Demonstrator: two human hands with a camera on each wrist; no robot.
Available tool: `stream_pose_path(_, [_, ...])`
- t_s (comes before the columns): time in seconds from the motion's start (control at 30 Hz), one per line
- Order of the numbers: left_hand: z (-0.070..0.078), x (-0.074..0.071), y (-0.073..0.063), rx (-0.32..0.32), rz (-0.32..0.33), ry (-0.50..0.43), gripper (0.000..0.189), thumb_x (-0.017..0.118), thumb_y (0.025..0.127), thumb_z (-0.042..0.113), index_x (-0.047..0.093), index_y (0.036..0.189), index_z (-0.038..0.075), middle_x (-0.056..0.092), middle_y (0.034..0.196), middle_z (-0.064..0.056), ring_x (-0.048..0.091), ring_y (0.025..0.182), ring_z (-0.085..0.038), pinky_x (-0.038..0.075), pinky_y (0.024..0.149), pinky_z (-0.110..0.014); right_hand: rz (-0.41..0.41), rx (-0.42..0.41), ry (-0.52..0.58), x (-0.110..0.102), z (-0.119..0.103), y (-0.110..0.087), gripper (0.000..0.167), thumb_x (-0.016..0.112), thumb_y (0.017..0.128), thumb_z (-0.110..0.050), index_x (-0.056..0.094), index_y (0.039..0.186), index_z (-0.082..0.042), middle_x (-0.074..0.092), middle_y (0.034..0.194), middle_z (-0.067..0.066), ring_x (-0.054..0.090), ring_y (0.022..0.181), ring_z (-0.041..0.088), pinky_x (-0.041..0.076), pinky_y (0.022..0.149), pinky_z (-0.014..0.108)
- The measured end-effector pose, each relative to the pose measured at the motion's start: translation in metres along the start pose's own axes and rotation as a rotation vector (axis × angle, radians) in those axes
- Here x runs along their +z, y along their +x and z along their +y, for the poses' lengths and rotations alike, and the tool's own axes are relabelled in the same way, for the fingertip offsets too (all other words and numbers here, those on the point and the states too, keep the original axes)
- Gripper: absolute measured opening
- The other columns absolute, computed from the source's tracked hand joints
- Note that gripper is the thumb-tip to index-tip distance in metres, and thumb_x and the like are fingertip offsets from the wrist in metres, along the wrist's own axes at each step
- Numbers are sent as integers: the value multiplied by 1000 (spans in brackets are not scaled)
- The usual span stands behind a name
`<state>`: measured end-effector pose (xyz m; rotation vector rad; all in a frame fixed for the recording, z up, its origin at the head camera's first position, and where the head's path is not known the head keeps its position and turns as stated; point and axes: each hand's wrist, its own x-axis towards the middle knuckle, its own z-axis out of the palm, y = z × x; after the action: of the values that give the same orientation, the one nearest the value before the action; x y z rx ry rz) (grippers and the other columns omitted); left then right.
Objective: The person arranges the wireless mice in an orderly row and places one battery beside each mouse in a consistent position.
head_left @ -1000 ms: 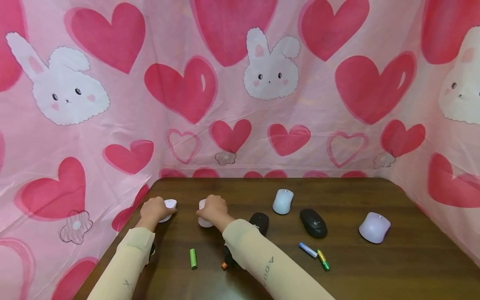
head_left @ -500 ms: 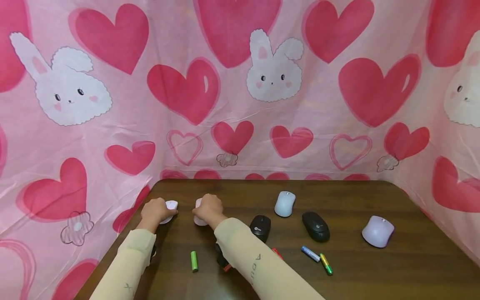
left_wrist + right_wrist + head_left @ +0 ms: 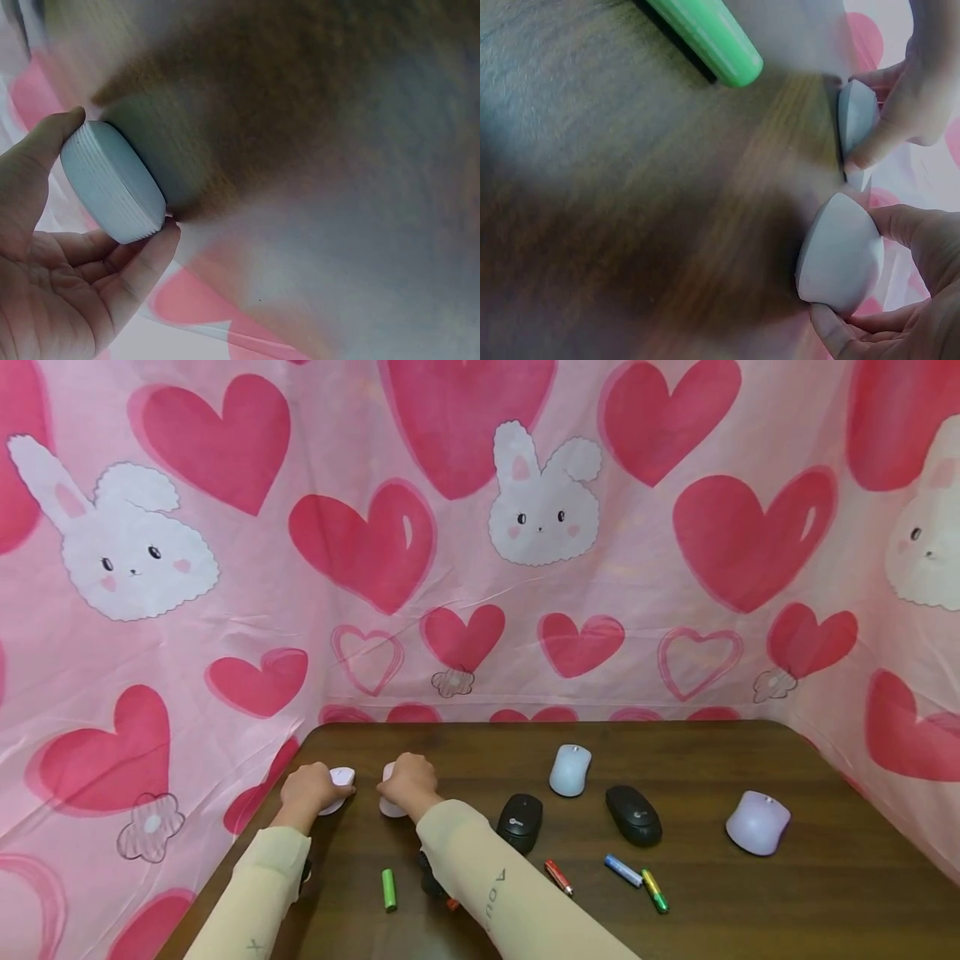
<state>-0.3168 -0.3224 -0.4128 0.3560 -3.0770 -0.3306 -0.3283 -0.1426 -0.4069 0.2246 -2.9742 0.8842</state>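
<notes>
At the table's left side my left hand (image 3: 306, 790) grips a white computer mouse (image 3: 342, 779), thumb at one side and fingers at the other. The left wrist view shows the ribbed side of this mouse (image 3: 112, 184) between thumb and fingertips. Just to the right, my right hand (image 3: 412, 782) holds a pale pinkish-white mouse (image 3: 392, 807) by its two sides; the palm covers part of it in the head view. Seen from the right wrist, that mouse (image 3: 844, 255) sits low over the wood, close to the other one. A green battery (image 3: 389, 890) lies nearer the front.
A black mouse (image 3: 521, 822), a light blue mouse (image 3: 570, 770), another black mouse (image 3: 633, 815) and a lilac mouse (image 3: 758, 822) are spread rightward. Red (image 3: 558, 877), blue (image 3: 623, 870) and yellow-green (image 3: 655, 891) batteries lie before them. An orange battery (image 3: 453, 904) shows partly beside the right sleeve.
My right hand has slid left with the pinkish-white mouse, closer to the left hand's mouse. The sleeve's shift uncovers the red battery and the near black mouse. My left hand stays almost in place.
</notes>
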Motion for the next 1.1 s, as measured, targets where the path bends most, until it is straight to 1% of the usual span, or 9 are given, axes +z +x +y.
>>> stream_pose_path(0.2, [-2, -1, -1, 7, 4, -1, 58, 76, 77, 43, 62, 93, -11, 61, 82, -22, 57, 70, -34, 49, 63, -47, 35, -7, -16, 8, 0, 0, 35, 84, 69, -37, 68, 78, -7, 61, 71, 3, 62, 71, 22, 50, 60, 31])
stream_pose_path(0.37, [-2, -1, -2, 4, 11, 4, 58, 76, 77, 42, 62, 93, -11, 62, 82, -23, 57, 70, -34, 49, 63, -48, 35, -12, -33, 9, -2, 0, 34, 83, 70, -38, 67, 76, -9, 62, 72, 2, 62, 72, 22, 50, 59, 32])
stream_pose_path(0.5, [-2, 1, 0, 5, 19, 9, 59, 77, 76, 43, 63, 93, -11, 62, 83, -23, 57, 70, -34, 49, 62, -48, 51, -16, -63, 11, -2, 1, 33, 84, 69, -38, 67, 74, -10, 64, 74, 4, 63, 74, 23, 51, 60, 33])
stream_pose_path(0.63, [0, 3, 2, 8, 22, 4, 58, 77, 76, 43, 63, 92, -10, 62, 82, -23, 57, 71, -34, 49, 62, -48, 75, -15, -106, 14, -1, 1, 34, 84, 69, -38, 69, 77, -9, 66, 79, 7, 64, 78, 24, 52, 63, 35])
stream_pose_path(0.73, [0, 3, 2, 14, 25, -4, 56, 76, 76, 42, 62, 91, -10, 61, 81, -22, 57, 71, -34, 49, 61, -48, 78, -4, -122, 13, -2, -1, 36, 85, 69, -39, 70, 79, -8, 66, 83, 8, 63, 81, 25, 52, 66, 35])
stream_pose_path(0.9, [-2, 3, 0, 17, 25, -3, 55, 76, 77, 41, 62, 90, -10, 61, 79, -21, 57, 69, -33, 49, 63, -48, 74, 17, -111, 14, -3, -2, 40, 85, 69, -42, 69, 80, -7, 65, 86, 10, 62, 85, 25, 52, 69, 35])
stream_pose_path(1.1, [-2, 3, 2, 1, 5, -5, 57, 76, 77, 43, 62, 93, -10, 61, 81, -21, 57, 71, -34, 49, 62, -48, 57, 54, -84, 15, -4, 0, 53, 86, 66, -48, 70, 88, -3, 64, 92, 13, 61, 89, 26, 52, 71, 36])
